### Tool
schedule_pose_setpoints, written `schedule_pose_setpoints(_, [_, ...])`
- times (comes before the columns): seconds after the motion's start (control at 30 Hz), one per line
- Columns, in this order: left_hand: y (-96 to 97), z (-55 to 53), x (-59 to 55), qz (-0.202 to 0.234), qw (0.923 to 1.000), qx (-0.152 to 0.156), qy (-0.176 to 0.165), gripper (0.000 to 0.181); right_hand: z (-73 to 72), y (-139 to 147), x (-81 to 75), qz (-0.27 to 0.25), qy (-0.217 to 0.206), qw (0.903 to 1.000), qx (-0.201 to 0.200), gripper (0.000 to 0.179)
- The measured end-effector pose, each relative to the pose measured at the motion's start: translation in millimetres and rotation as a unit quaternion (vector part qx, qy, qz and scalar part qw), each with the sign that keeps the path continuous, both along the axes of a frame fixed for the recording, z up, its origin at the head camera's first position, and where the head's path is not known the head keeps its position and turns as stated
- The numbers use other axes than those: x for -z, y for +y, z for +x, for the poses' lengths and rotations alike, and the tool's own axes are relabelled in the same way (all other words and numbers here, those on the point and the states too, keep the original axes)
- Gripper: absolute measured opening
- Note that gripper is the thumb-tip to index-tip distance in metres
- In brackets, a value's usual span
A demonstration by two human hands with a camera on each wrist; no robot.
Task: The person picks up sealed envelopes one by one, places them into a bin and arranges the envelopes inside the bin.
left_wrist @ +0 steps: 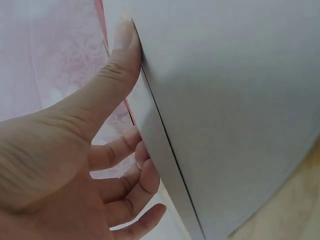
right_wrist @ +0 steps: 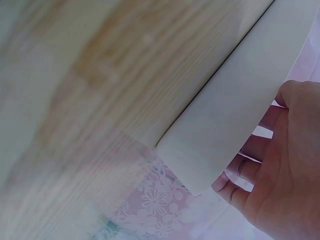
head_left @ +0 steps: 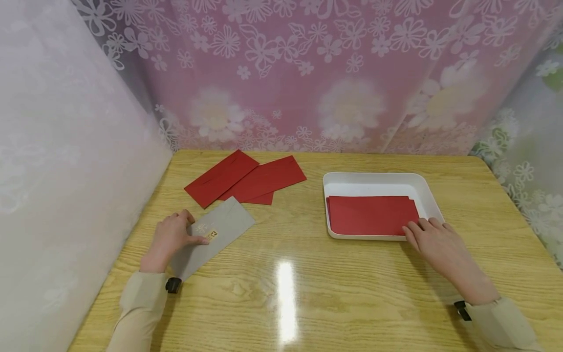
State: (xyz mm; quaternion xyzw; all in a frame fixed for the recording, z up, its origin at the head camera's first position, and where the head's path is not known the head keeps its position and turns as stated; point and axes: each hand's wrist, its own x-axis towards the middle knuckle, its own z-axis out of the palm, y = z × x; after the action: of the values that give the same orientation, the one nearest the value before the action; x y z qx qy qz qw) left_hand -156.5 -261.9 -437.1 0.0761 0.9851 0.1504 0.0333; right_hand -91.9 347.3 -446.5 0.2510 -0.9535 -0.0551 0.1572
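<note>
My left hand (head_left: 171, 236) is over the left side of a silver-grey envelope (head_left: 228, 220) lying slantwise on the table. Its thumb lies across the front by a small gold print, and its fingers curl at the far edge. In the left wrist view the thumb (left_wrist: 112, 72) is at a long dark seam of the envelope (left_wrist: 235, 85), fingers bent at the edge. At the front right corner of a white tray (head_left: 374, 178), my right hand (head_left: 444, 249) reaches its fingers over the rim beside a stack of red envelopes (head_left: 371, 215). The tray wall (right_wrist: 220, 110) hides the fingertips in the right wrist view.
Several red envelopes (head_left: 220, 178) lie overlapping at the back left of the wooden table (head_left: 246, 293), just behind the grey one. A floral pink curtain (head_left: 290, 98) hangs along the back edge, with pale sheeting (head_left: 66, 171) on the left.
</note>
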Motion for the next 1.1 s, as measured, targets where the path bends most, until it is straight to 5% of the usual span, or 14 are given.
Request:
schedule_pose_setpoints(0.2, [-2.0, -1.0, 0.5, 0.023, 0.9995, 0.0, -0.02, 0.067, 1.2, 0.0, 0.2, 0.008, -0.004, 1.0, -0.002, 0.031])
schedule_pose_setpoints(0.3, [-2.2, -0.9, 1.6, 0.048, 0.9988, 0.002, -0.01, 0.058, 0.9, -0.6, 0.8, -0.004, 0.006, 1.0, -0.005, 0.014])
schedule_pose_setpoints(0.5, [-0.5, -1.7, 5.1, 0.079, 0.9922, 0.001, 0.097, 0.03, -1.0, -1.2, 2.4, -0.024, 0.033, 0.9991, -0.014, 0.07])
schedule_pose_setpoints(0.67, [3.2, -4.0, 3.1, 0.078, 0.9759, 0.004, 0.204, 0.022, -0.4, -0.6, 1.8, -0.016, 0.029, 0.9993, -0.019, 0.054])
schedule_pose_setpoints(0.8, [9.2, -6.8, -1.9, 0.062, 0.9596, 0.02, 0.274, 0.025, -0.6, -0.2, 2.0, -0.021, 0.028, 0.9993, -0.014, 0.059])
schedule_pose_setpoints(1.03, [30.8, -13.0, -19.3, 0.048, 0.9447, 0.048, 0.321, 0.033, -1.9, -1.0, 2.8, -0.049, 0.02, 0.9986, 0.01, 0.032])
schedule_pose_setpoints(1.1, [37.6, -15.8, -23.1, 0.05, 0.9429, 0.057, 0.324, 0.034, -2.0, -0.7, 3.3, -0.046, 0.024, 0.9987, 0.005, 0.039])
